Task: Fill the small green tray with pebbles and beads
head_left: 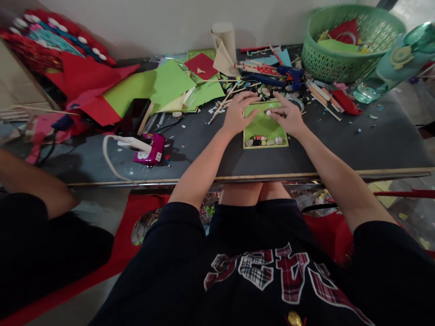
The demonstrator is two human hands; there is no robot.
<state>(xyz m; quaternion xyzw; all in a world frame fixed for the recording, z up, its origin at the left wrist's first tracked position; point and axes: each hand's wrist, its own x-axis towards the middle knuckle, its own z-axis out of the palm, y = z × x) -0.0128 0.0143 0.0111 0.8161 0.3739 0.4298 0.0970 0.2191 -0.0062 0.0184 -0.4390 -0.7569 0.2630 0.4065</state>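
A small green board [253, 128] with a pale raised edge lies flat on the dark table in front of me. Along its near edge sits a row of small pebbles [263, 141], some white, black and reddish. My right hand [287, 117] is over the board's right side, thumb and fingertips pinched on a small white pebble [268, 112]. At the board's left side rests my left hand [240, 111], its fingers spread and curved around the far left corner, thumb apart over the green surface. Whether the left fingertips press on the board cannot be made out.
Behind the board lie loose pebbles, sticks and a blue glue gun [291, 77]. Green paper sheets [173, 83] and a purple power socket [151, 149] are leftward. A green basket [311, 59] and a water bottle [380, 68] stand rightward. Another person's arm [34, 181] is at left.
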